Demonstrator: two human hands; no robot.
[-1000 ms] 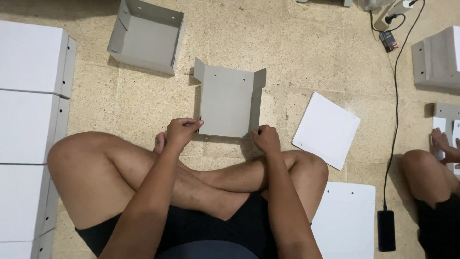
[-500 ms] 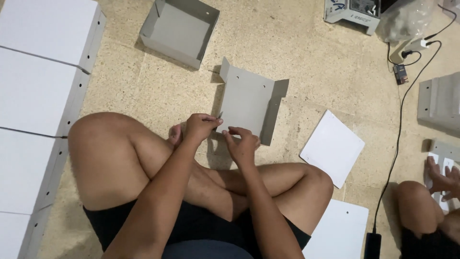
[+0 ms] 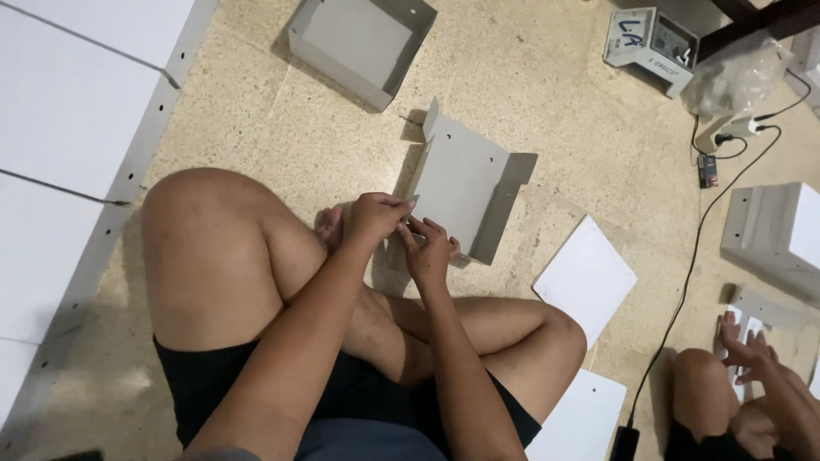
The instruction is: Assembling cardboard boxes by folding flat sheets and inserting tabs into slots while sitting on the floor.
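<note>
Cross-legged on the floor, a person pinches the near corner of a grey bracket with both hands: left hand and right hand, fingers closed. One bracket lies beyond, white panels untouched beside; the work looks early.

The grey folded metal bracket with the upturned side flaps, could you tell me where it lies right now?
The grey folded metal bracket lies on the tiled floor at the centre of the head view, its near edge at both hands, just beyond the crossed legs.

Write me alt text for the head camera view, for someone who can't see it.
Seen from above, a person sitting cross-legged on a tiled floor pinches the near edge of a folded grey metal panel with the left hand and right hand. A similar tray and white sheets lie around; another person's hands work at right.
</note>
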